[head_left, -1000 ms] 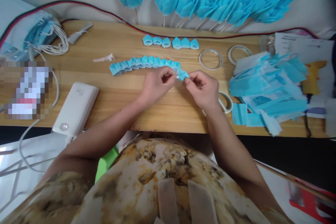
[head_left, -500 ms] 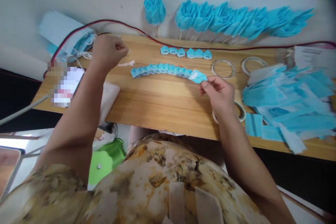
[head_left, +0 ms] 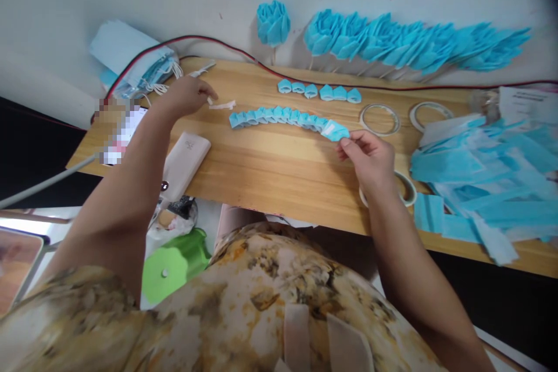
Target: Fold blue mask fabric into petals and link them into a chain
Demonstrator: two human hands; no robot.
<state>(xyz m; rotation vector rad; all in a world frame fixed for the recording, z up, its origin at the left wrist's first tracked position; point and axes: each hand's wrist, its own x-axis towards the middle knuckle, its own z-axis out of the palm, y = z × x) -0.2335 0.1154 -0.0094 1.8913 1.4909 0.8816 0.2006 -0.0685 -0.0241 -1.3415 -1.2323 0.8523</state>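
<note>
My right hand (head_left: 370, 154) pinches a folded blue fabric piece (head_left: 335, 130) between thumb and fingers. A pale patch shows on its upper face. It meets the right end of a curved row of folded blue pieces (head_left: 279, 115) lying on the wooden table. My left hand (head_left: 187, 96) is at the left end of a thin white strip (head_left: 224, 105), fingers bent and close together. Whether they grip the strip's tip or some other small bit is hidden. Behind the row sit two short groups of folded blue pieces (head_left: 298, 88).
Finished blue fabric flowers (head_left: 375, 38) on sticks lean along the wall. Tape rolls (head_left: 380, 120) and a heap of cut blue strips (head_left: 483, 168) lie at right. A white power bank (head_left: 187, 160), a phone (head_left: 124, 133) and stacked masks (head_left: 131, 58) are at left; a red-black cable (head_left: 209, 40) runs behind.
My left hand has lowered and turned from a raised fist to the white strip's end. My right hand keeps its pinch on the folded piece. The view has shifted slightly.
</note>
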